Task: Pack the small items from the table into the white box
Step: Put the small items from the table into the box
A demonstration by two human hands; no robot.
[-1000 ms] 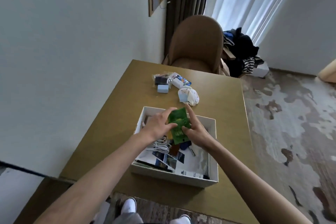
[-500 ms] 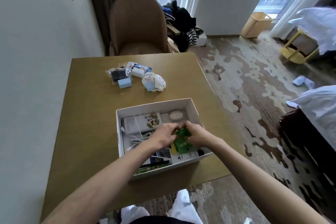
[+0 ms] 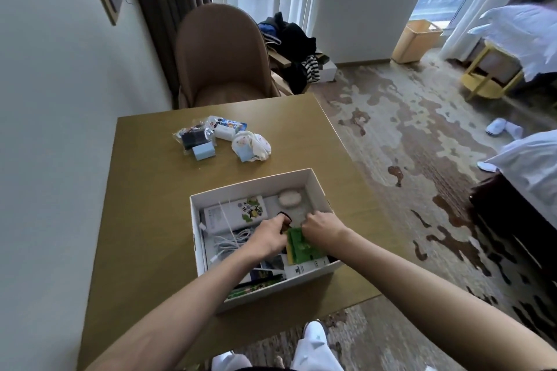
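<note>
The white box sits on the wooden table near its front right corner. Inside lie a white pack with cartoon stickers, a coiled white cable, a pale oval item and printed cards. A green packet rests low in the box. My left hand and my right hand both grip its upper edge, fingers curled. Loose on the table beyond the box are a light blue block, a dark bagged item, a white pack and a white sock bundle.
A brown chair stands at the table's far side, with a pile of dark clothes beside it. The wall runs along the table's left edge. Patterned carpet, a yellow bin and beds lie to the right.
Both hands lowered the green packet from above the box down into it. The camera view swung right, showing more of the room.
</note>
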